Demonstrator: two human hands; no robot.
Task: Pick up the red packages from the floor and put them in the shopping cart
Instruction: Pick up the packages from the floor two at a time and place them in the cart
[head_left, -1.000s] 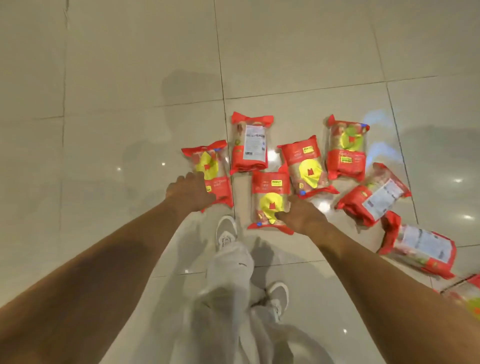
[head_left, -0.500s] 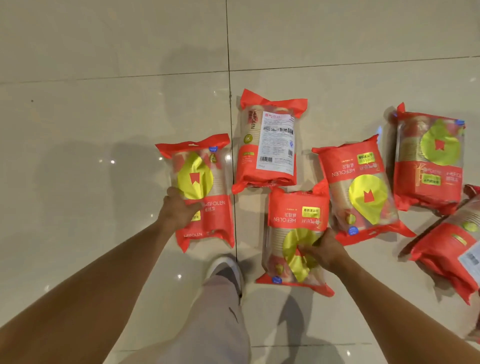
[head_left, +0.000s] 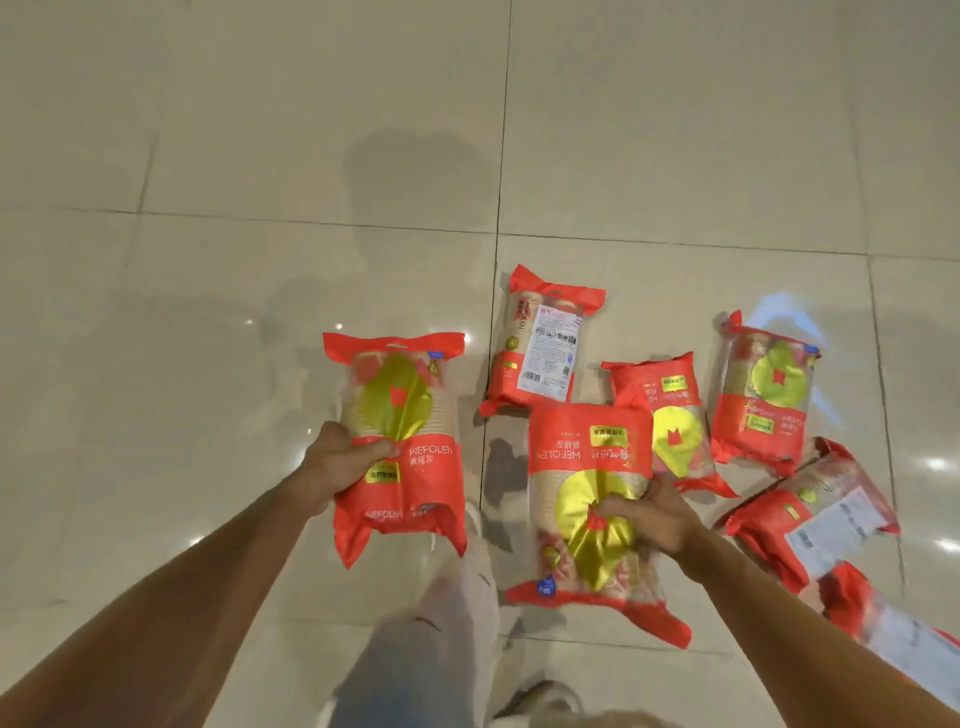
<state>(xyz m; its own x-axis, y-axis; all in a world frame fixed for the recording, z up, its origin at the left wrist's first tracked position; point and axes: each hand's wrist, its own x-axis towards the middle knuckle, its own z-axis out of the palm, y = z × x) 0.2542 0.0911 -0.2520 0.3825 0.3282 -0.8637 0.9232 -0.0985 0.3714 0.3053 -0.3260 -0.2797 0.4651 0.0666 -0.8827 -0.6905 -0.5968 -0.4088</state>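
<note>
Packs in red film with a gold disc are gripped: one (head_left: 400, 447) by the left hand (head_left: 340, 462), another (head_left: 592, 499) by the right hand (head_left: 649, 514), both above the floor (head_left: 208, 260). Five more (head_left: 540, 348) are left lying at right.

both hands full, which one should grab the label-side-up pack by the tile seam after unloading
Right, probably. The label-up package lies just beyond the right hand and its held package; the left hand is farther across the seam.
</note>
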